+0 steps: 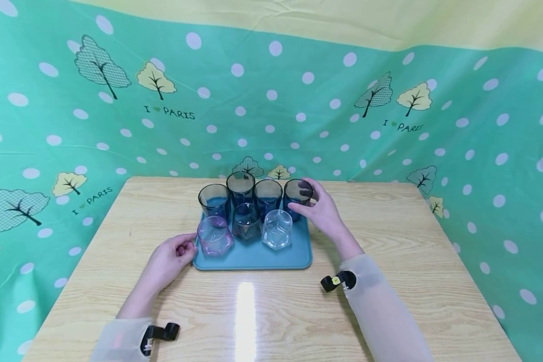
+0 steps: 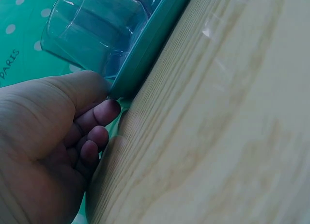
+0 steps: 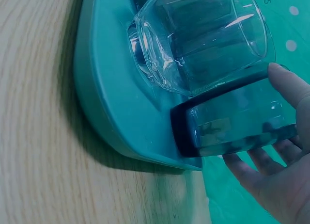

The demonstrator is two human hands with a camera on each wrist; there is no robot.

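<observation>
My right hand (image 1: 324, 210) grips the rightmost dark blue glass (image 3: 232, 120) near its rim, thumb on one side and fingers on the other. That glass stands upright on the blue-green tray (image 1: 253, 262), at its back right. At the tray's left edge, my left hand (image 1: 171, 259) pinches the rim between thumb and curled fingers; the left wrist view shows the thumb tip (image 2: 97, 83) against it. Closest to this hand is a pink-tinted clear glass (image 1: 215, 241). A clear glass (image 1: 277, 232) and a greyish faceted glass (image 1: 246, 225) share the front row.
More dark blue glasses stand behind, one at left (image 1: 214, 201), one at the back (image 1: 241, 185) and one in the middle (image 1: 268, 197). The tray lies on a wooden table (image 1: 389, 241). A green dotted cloth (image 1: 271, 115) hangs beyond the table's back edge.
</observation>
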